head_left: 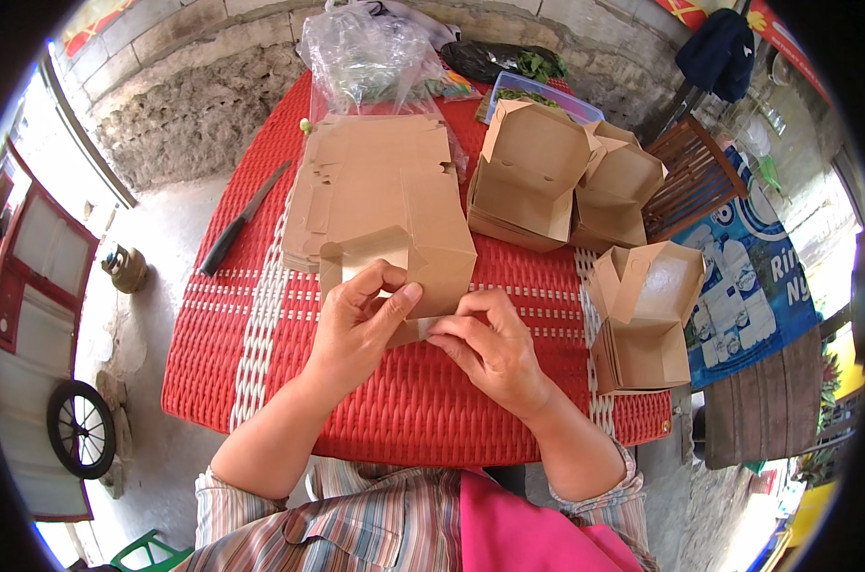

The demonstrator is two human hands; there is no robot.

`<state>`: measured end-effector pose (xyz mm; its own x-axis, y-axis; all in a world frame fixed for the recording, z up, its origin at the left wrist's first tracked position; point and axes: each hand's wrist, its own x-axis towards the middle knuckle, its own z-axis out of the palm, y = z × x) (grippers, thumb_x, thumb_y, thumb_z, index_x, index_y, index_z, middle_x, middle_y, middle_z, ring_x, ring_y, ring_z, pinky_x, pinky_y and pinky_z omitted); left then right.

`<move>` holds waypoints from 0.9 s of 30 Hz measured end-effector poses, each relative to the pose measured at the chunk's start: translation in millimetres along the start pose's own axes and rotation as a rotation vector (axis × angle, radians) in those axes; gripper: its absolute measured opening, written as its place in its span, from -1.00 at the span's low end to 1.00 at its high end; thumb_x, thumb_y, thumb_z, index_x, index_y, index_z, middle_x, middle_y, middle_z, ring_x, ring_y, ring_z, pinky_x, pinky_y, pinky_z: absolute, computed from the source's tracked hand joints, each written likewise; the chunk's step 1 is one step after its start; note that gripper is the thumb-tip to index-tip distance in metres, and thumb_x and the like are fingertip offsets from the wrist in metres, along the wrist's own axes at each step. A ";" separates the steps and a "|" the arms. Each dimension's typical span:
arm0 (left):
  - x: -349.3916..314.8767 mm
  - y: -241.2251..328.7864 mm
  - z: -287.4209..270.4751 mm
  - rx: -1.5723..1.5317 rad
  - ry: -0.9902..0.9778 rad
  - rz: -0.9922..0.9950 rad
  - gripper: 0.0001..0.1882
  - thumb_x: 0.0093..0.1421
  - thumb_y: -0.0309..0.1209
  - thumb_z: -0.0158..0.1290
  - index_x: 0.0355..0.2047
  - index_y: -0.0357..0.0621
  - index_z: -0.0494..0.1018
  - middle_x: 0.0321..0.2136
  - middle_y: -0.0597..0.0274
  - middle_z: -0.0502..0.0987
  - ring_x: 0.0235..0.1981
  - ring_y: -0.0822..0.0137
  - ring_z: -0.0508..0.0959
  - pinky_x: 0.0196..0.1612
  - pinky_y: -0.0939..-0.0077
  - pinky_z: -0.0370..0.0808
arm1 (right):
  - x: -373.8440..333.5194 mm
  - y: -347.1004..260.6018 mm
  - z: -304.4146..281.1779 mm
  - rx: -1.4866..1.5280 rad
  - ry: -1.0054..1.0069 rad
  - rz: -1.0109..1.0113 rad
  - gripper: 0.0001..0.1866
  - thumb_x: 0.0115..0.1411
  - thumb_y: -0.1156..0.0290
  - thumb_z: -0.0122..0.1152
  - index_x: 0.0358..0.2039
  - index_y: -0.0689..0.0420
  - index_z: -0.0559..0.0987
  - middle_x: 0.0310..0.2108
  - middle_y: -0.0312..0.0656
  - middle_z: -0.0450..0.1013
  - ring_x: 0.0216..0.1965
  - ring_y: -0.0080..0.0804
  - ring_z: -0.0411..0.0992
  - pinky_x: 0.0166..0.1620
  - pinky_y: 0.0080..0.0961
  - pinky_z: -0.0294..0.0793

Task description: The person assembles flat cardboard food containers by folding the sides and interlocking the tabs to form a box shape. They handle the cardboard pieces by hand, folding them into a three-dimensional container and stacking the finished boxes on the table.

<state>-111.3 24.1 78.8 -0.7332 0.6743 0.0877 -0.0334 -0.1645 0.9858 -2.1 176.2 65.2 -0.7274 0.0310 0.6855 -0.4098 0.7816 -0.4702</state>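
A brown cardboard box, partly folded up, is held between my two hands at the near side of the table. My left hand grips its near wall, thumb outside and fingers curled over the edge. With bent fingers my right hand pinches a flap at the box's near right corner. Behind the box lies a stack of flat cardboard blanks, partly covered by it. Open folded boxes stand nested at the right, beside a second group. Nearer me on the right is another nested stack.
The red woven table has white bands. A black-handled knife lies at its left. At the back are a clear plastic bag, a black bag and a tub of greens. A wooden chair stands right.
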 end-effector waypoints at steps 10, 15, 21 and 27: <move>-0.5 -8.9 1.7 0.043 0.012 0.074 -0.87 0.30 -0.47 0.11 -0.30 -0.31 0.45 -0.51 0.40 0.50 -0.44 0.66 0.40 -0.39 0.72 0.39 | -0.6 -1.0 2.3 0.021 0.166 0.144 -0.84 0.02 0.56 0.42 -0.41 0.20 0.58 -0.32 -0.20 0.28 -0.32 -0.35 0.33 -0.31 -0.49 0.38; -0.6 -11.9 1.2 0.073 -0.009 0.073 -0.86 0.30 -0.47 0.10 -0.31 -0.33 0.44 -0.47 0.37 0.50 -0.40 0.63 0.44 -0.35 0.68 0.43 | -1.2 1.8 3.9 0.030 0.243 0.194 -0.85 0.02 0.54 0.43 -0.44 0.22 0.58 -0.35 -0.19 0.30 -0.32 -0.35 0.32 -0.30 -0.48 0.35; -1.3 -14.8 3.1 0.219 0.000 0.157 -0.86 0.27 -0.48 0.11 -0.35 -0.34 0.44 -0.44 0.22 0.50 -0.38 0.48 0.52 -0.31 0.56 0.46 | -2.2 2.9 4.5 0.075 0.271 0.258 -0.86 0.04 0.55 0.41 -0.46 0.23 0.56 -0.32 -0.21 0.31 -0.30 -0.41 0.31 -0.24 -0.54 0.32; -1.9 -11.5 3.8 0.416 -0.004 0.226 -0.89 0.26 -0.50 0.09 -0.35 -0.33 0.46 -0.44 0.14 0.51 -0.40 0.36 0.55 -0.27 0.49 0.49 | -3.6 5.3 3.8 0.032 0.266 0.224 -0.85 0.03 0.54 0.42 -0.45 0.22 0.56 -0.29 -0.22 0.31 -0.30 -0.45 0.31 -0.29 -0.57 0.30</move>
<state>-106.9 27.4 67.9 -0.6883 0.6577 0.3060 0.4021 -0.0052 0.9156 -3.7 177.9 58.1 -0.6338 0.3642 0.6824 -0.2763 0.7174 -0.6395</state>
